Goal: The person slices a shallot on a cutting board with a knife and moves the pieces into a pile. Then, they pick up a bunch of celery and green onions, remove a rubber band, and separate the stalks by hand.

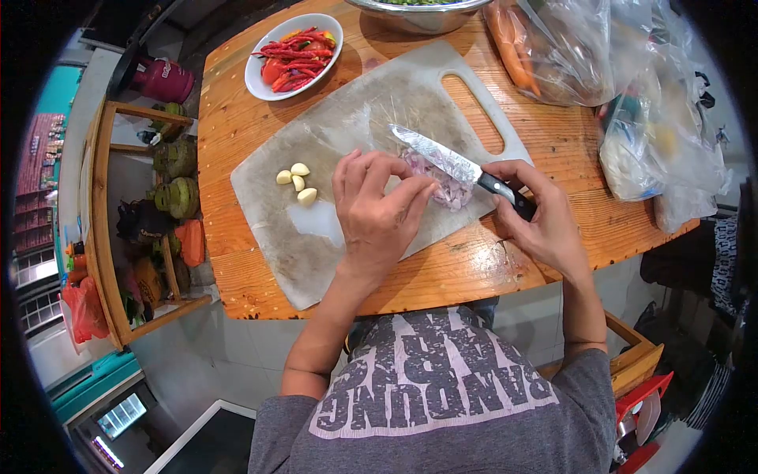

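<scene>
My right hand (pixel 537 209) is closed on the black handle of a knife (pixel 442 156), whose blade points up and left over the cutting board (pixel 292 272). Beneath and beside the blade lies a heap of chopped purple onion (pixel 452 192). My left hand (pixel 377 201) hangs over the board just left of the heap, its thumb and index finger brought together near the onion; whatever is between them is too small to make out. Several peeled garlic cloves (pixel 306 196) sit on the left part of the board.
A white bowl (pixel 253 77) of red chilies and tomatoes stands at the upper left of the wooden table (pixel 237 276). A metal bowl (pixel 422 17) is at the top edge. Plastic bags (pixel 564 51) with carrots and other food lie at the right. Wooden shelving (pixel 99 229) stands left.
</scene>
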Demonstrator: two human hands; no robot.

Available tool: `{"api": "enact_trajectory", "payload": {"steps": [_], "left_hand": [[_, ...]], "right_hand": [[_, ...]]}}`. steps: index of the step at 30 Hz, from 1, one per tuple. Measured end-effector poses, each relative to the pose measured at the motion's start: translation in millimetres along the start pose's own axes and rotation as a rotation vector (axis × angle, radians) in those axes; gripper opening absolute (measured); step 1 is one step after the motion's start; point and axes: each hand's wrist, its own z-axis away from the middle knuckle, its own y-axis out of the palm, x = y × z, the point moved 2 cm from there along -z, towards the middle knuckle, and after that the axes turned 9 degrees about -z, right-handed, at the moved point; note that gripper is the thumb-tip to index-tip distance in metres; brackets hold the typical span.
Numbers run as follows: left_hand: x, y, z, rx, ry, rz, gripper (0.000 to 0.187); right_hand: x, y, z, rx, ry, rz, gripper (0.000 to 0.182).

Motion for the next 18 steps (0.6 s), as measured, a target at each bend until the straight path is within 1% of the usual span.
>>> {"api": "enact_trajectory", "payload": {"steps": [3, 7, 10, 12, 13, 15, 18], "left_hand": [[-1.3, -0.1, -1.4, 0.019, 0.012, -0.029, 0.025], [-6.5, 3.3, 0.7, 0.048, 0.013, -0.059, 0.024], [-9.5, 6.8, 2.0, 0.027, -0.016, 0.02, 0.018], [-10.2, 5.0, 0.8, 0.027, -0.003, 0.033, 0.014], [-10.7, 4.0, 0.6, 0.029, 0.003, 0.04, 0.012], [-10.3, 3.7, -0.6, 0.042, 0.009, 0.031, 0.01], [-9.7, 7.4, -1.2, 0.039, 0.026, -0.009, 0.011]], "right_hand": [[-1.1, 1.7, -1.7, -0.011, -0.061, 0.001, 0.032], [-0.8, 3.6, -3.5, -0.022, -0.08, -0.007, 0.032], [-0.9, 4.6, -5.3, -0.022, -0.086, -0.01, 0.032], [-2.5, 3.8, -5.4, -0.025, -0.118, -0.003, 0.033], [-1.9, 3.0, -4.9, -0.021, -0.096, 0.005, 0.033], [0.6, 1.4, -4.6, -0.013, -0.054, 0.021, 0.033], [-4.1, 2.6, -4.5, -0.04, -0.118, 0.019, 0.033]]}}
